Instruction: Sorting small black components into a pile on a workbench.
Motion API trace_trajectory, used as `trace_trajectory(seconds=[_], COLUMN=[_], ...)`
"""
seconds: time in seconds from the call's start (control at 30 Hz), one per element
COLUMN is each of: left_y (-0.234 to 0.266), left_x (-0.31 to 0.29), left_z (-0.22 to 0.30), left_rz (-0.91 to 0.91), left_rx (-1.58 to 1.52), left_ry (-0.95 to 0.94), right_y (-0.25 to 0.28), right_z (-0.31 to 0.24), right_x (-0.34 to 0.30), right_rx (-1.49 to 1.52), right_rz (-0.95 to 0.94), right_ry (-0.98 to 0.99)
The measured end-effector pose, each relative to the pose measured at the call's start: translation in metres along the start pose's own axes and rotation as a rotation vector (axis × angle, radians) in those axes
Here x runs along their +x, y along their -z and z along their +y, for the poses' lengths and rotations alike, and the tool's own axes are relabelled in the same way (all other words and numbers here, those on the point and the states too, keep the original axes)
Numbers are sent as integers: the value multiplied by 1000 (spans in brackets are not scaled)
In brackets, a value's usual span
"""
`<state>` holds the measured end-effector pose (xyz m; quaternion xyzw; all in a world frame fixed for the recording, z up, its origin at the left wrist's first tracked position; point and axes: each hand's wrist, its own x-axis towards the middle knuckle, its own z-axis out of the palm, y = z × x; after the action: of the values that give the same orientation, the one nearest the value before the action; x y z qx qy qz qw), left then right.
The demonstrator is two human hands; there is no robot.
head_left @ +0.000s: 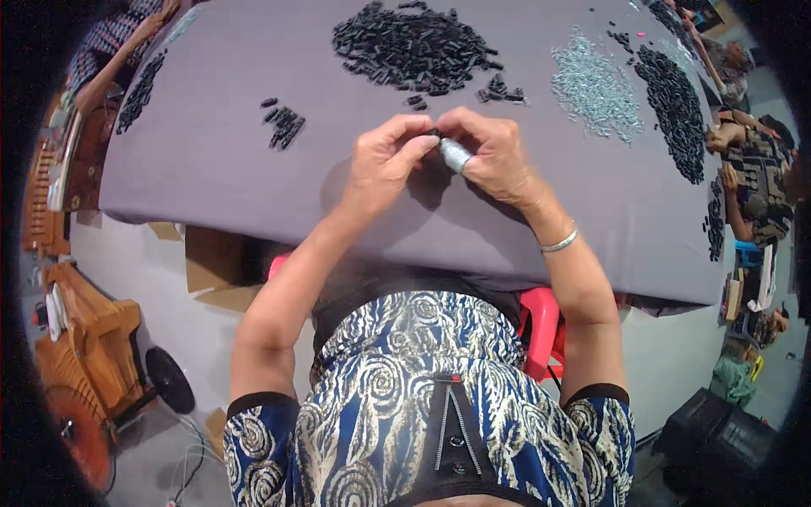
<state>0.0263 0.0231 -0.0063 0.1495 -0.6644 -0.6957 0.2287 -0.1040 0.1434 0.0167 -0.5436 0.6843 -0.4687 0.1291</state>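
My left hand (pixel 384 160) and my right hand (pixel 494 152) meet above the grey table (pixel 211 169), fingertips pinched together on a small black part (pixel 436 133). A grey wrap covers one right fingertip, and a silver bangle (pixel 559 242) sits on my right wrist. Just beyond my hands lies a big pile of small black parts (pixel 410 46), with a small cluster of black parts (pixel 503 90) beside it. A little group of black parts (pixel 285 125) lies to the left of my left hand.
A heap of small silvery pieces (pixel 596 84) and another long pile of black parts (pixel 676 106) lie at the right. Other people work at the far left (pixel 110 51) and right (pixel 752 169) edges. A pink stool (pixel 541 325) is under me; a wooden cart (pixel 93 338) stands lower left.
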Motion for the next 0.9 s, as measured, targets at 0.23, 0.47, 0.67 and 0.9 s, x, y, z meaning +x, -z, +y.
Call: trace_trajectory(seconds=[0.23,0.47,0.67,0.9], left_y=[0,-4,3,5], left_x=[-6,-6,-4,-11], left_z=[4,7,0,6], left_rz=[34,-3,47,46], left_rx=[144,123,27,244], left_ry=[-31,-37,33,-4], right_y=[2,3,14,10], right_z=[2,0,-9,-24], right_x=[1,-1,4,4], right_rx=[-105,43,452,647], right_rz=[-17,-27,-42,-113], right_ry=[139,-60,-349,-446])
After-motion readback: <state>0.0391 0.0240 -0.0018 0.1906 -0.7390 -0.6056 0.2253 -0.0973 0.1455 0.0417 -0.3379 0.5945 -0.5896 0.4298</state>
